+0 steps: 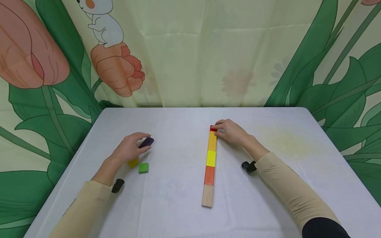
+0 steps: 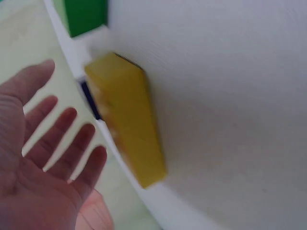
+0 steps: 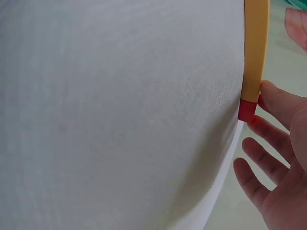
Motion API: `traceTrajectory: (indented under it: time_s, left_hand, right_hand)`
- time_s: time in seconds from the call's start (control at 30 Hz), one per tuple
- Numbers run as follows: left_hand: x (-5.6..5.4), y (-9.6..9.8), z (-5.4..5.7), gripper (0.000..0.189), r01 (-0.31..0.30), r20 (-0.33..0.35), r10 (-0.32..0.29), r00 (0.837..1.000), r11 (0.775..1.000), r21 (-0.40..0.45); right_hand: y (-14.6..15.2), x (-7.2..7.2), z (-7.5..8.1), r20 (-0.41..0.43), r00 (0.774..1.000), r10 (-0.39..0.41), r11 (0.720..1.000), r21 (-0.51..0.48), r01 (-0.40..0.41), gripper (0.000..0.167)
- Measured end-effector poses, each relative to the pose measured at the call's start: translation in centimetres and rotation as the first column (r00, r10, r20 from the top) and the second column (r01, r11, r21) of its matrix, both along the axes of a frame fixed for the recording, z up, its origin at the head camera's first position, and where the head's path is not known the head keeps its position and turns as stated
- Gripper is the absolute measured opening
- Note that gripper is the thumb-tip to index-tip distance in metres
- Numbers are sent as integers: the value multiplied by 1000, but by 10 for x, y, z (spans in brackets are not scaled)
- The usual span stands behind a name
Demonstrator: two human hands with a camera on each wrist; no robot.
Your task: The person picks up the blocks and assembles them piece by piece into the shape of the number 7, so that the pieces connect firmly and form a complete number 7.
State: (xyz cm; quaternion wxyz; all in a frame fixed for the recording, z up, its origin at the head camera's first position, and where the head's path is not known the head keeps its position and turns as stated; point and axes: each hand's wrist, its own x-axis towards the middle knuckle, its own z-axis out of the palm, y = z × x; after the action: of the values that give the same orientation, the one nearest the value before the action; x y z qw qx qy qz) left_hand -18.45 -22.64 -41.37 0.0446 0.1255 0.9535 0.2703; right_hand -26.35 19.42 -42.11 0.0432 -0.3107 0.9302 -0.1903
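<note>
My left hand (image 1: 128, 149) is spread around a dark purple block (image 1: 146, 142) at the table's left. In the left wrist view its fingers stand apart from that block, which is mostly hidden behind a yellow block (image 2: 127, 112). A green block (image 1: 143, 168) lies nearer to me. My right hand (image 1: 230, 131) pinches a small red block (image 3: 247, 110) between thumb and index finger, at the far end of a straight row. From there toward me the row runs orange block (image 1: 212, 141), bright yellow block (image 1: 211, 158), orange-red block (image 1: 209, 175) and plain wooden block (image 1: 207, 195).
A white-covered table (image 1: 175, 218) carries all the blocks. Behind it hangs a printed curtain (image 1: 190, 59) with flowers and leaves. Black wrist cameras, such as the right one (image 1: 248, 167), sit low by each wrist.
</note>
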Motion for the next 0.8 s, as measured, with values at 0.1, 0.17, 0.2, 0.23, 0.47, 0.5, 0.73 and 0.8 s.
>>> traceTrajectory:
  time_s: [0.1,0.17,0.2,0.23,0.47,0.5,0.73,0.8]
  left_hand:
    - [-4,-6,-5,48,16,36,-17,999,1000,26]
    - [-6,-10,-7,48,29,49,-31,998,999,36]
    - [-7,-11,-8,49,35,54,-37,998,999,40]
    - [-8,-13,-8,49,38,59,-40,997,998,42]
    - [-9,-21,-10,51,38,75,-39,996,999,11]
    - [-9,-22,-10,51,38,79,-39,996,999,11]
    - [-13,-23,-9,47,30,126,-29,992,1000,-2]
    - [-15,-21,-8,45,36,137,-35,990,999,-2]
  right_hand:
    - [0,-1,-1,-2,1000,2,1000,1,-2,38]
    - [0,-1,-1,-1,1000,0,1000,0,0,38]
    - [0,-1,-2,0,1000,-1,1000,0,1,38]
    - [0,-1,-2,0,1000,0,1000,0,0,38]
    - [0,-2,-2,13,1000,-3,1000,-11,3,38]
    - [0,-2,-3,11,1000,-1,1000,-12,1,39]
    - [0,-1,-2,12,1000,-2,1000,-17,2,39]
    - [1,-1,-2,15,1000,-4,1000,-16,4,39]
